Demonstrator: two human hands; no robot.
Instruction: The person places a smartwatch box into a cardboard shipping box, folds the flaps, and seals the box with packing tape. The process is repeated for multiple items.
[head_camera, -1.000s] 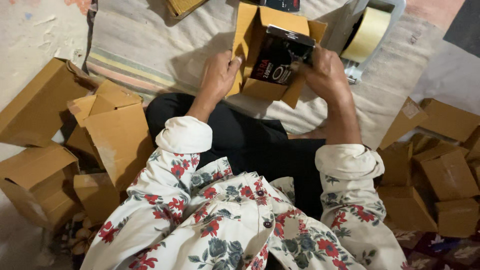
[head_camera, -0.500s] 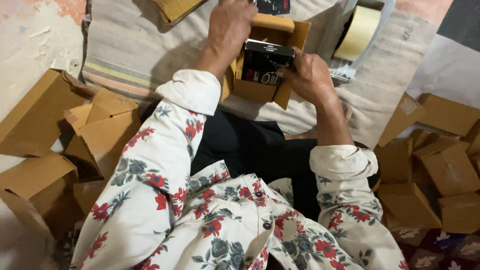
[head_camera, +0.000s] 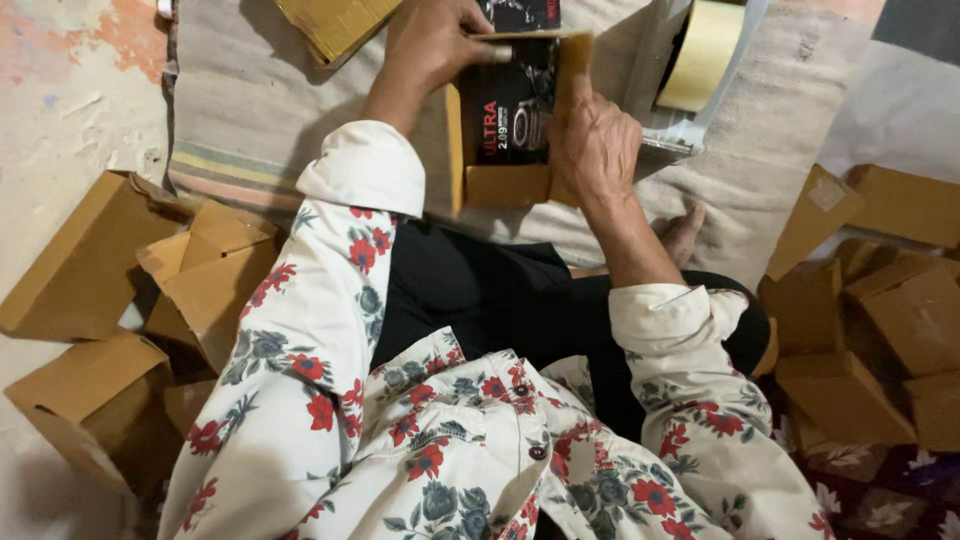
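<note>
An open brown cardboard box (head_camera: 508, 186) sits in front of me on a striped cloth, with a black printed product package (head_camera: 516, 115) lying inside it. My left hand (head_camera: 432, 42) grips the top flap of the box at its far edge. My right hand (head_camera: 597, 140) presses the right side flap and wall of the same box. Both arms wear white sleeves with red flowers.
A roll of beige packing tape (head_camera: 702, 55) in a dispenser lies to the right of the box. Several folded brown cartons are piled on the left (head_camera: 88, 256) and on the right (head_camera: 880, 300). Another flat carton (head_camera: 335, 25) lies at the top. A bare foot (head_camera: 683, 232) shows near my right forearm.
My left hand moved from the box's left side up to its top flap. The box turned and now shows the black package more squarely; the view shifted closer.
</note>
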